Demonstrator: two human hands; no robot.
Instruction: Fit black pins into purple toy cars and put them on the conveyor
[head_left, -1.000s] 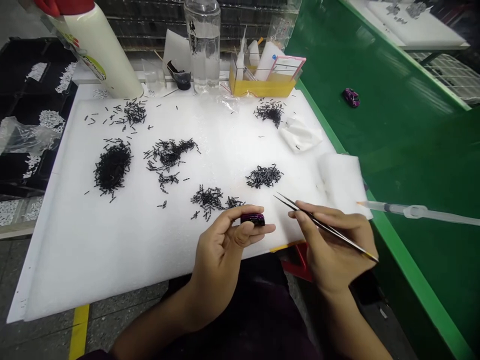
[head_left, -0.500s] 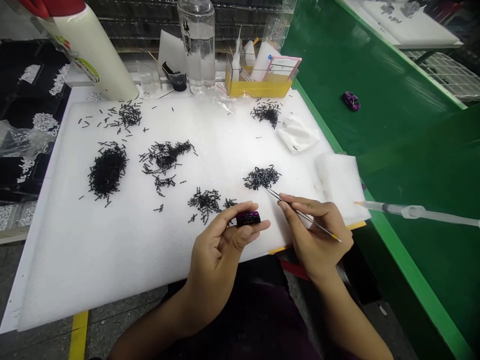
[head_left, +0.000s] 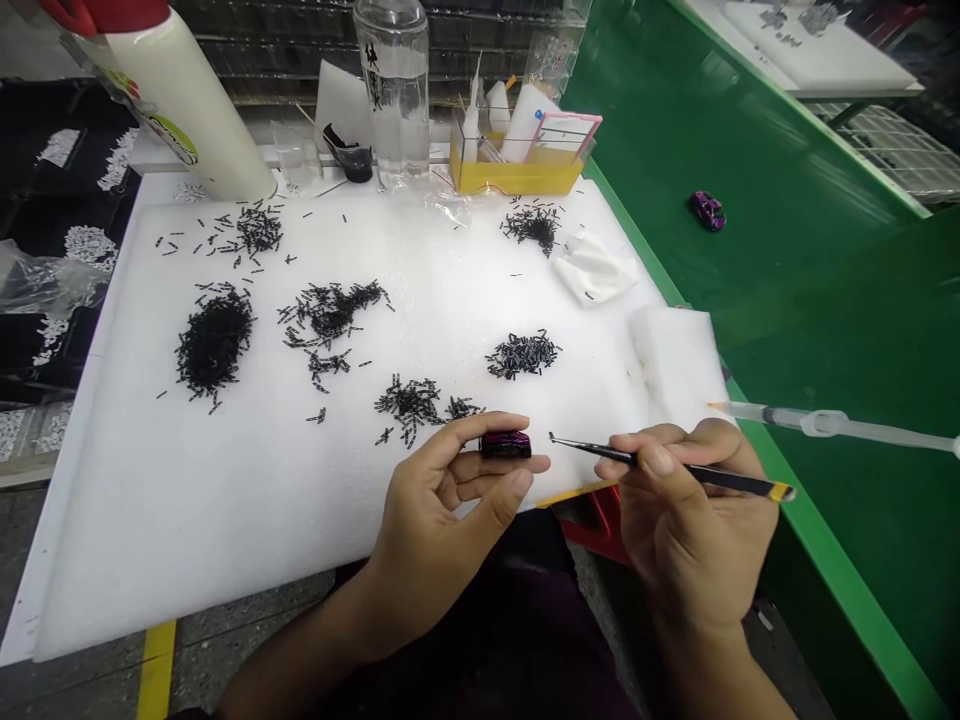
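Purple toy car [head_left: 505,444] is gripped by the left hand [head_left: 457,520] at lower centre. One tiny black piece [head_left: 552,437] is pinched in tweezers [head_left: 705,475] gripped by the right hand [head_left: 690,520], not yet touching the car; loose pieces [head_left: 523,354] are left above.

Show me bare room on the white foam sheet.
Widest: near-left part of the foam sheet, between the densest black pile and left hand. Smaller: left of the foam block. Crowded: far edge, by clear bottle and yellow box.
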